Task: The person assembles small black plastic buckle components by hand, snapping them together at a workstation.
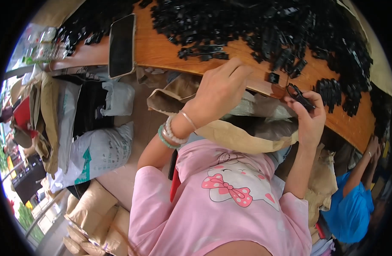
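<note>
My right hand (311,117), at the table's front edge, pinches a small black plastic part (299,97) between thumb and fingers. My left hand (221,87), with bracelets at the wrist, is raised over the front edge to the left of it. Its fingers are bent together and partly smeared; whatever they hold is hidden. Beyond both hands a big heap of black plastic parts (247,25) covers the wooden table (162,51). Single black pieces (273,77) lie close to my right hand, and a neat row of similar parts (328,91) sits to its right.
A phone (122,46) lies across the table edge at left. An open brown paper sack (243,138) stands between the table and my lap. White sacks (102,153) and brown packages (93,209) are on the left; a person in blue (349,209) works at right.
</note>
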The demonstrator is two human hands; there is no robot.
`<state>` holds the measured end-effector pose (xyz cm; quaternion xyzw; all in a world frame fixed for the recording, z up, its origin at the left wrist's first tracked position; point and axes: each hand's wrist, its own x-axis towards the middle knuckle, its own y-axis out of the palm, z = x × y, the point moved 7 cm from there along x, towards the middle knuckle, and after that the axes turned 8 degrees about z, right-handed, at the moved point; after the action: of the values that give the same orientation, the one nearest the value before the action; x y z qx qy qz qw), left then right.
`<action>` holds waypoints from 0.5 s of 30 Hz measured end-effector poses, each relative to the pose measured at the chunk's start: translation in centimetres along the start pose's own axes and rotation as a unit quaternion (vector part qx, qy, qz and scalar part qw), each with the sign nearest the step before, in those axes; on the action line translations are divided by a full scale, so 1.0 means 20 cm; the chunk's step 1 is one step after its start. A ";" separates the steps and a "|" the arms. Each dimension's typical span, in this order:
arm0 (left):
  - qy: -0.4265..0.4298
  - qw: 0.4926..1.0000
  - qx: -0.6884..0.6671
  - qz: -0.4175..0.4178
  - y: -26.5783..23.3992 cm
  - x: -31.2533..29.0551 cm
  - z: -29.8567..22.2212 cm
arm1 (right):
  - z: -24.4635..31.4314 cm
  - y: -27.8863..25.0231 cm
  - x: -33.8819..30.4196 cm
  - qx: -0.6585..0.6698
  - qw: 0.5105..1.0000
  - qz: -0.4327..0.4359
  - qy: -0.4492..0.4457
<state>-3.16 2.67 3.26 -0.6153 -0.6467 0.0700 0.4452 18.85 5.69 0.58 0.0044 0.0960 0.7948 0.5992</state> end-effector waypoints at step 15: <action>-0.072 0.992 0.073 0.077 0.15 0.18 0.08 | 0.14 0.04 0.02 -0.485 0.856 -0.030 -0.176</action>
<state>-1.39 7.08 2.13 -0.6229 -0.6207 0.1952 0.4343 18.29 6.19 3.45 -0.1500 -0.4089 0.7080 0.5559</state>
